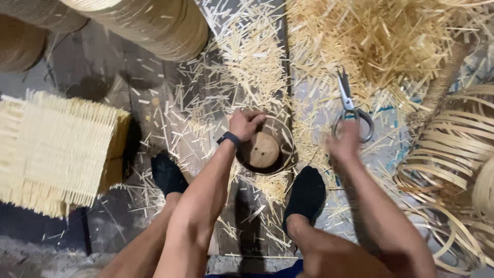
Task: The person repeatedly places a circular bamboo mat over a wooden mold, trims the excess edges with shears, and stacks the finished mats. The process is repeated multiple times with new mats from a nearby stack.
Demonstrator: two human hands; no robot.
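Head view, looking down at a floor (103,67) strewn with pale bamboo offcuts (252,56). The left hand (245,123) grips the far rim of a small round basket (265,150) with a wooden base, which lies between the person's two dark-socked feet (169,174). The right hand (343,141), motion-blurred, closes on the loop handles of scissors (350,105), blades pointing away from the person. A stack of woven mats (56,149) lies at the left edge and coiled strips (453,154) at the right, both cut off.
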